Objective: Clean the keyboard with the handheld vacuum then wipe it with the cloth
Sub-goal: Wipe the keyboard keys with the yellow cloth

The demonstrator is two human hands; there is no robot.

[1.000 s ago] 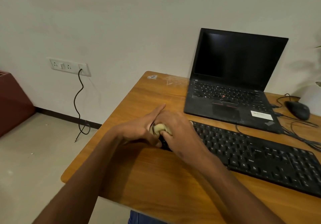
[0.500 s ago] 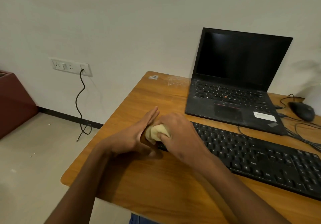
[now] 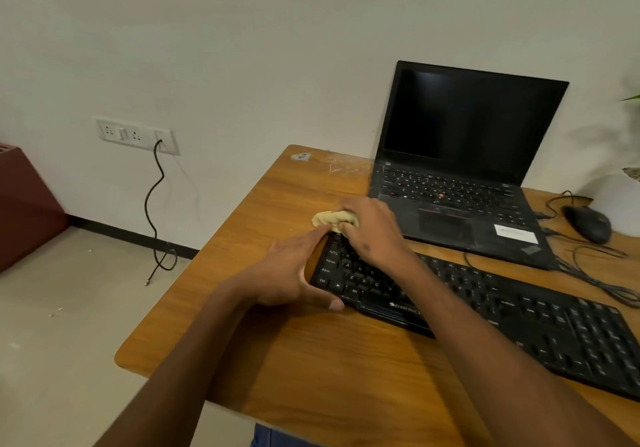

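In the right hand's grip (image 3: pixel 372 230) sits a pale yellow cloth (image 3: pixel 333 219). Just under it, the keyboard (image 3: pixel 485 311) is black with white legends. The counter (image 3: pixel 311 360) shows orange-brown wood grain. Beyond the grip, the laptop (image 3: pixel 460 169) is black, with what looks like a red pointing nub.

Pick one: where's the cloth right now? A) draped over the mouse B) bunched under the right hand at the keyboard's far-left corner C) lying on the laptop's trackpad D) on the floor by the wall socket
B: the cloth sits bunched under the right hand at the far-left corner of the keyboard.
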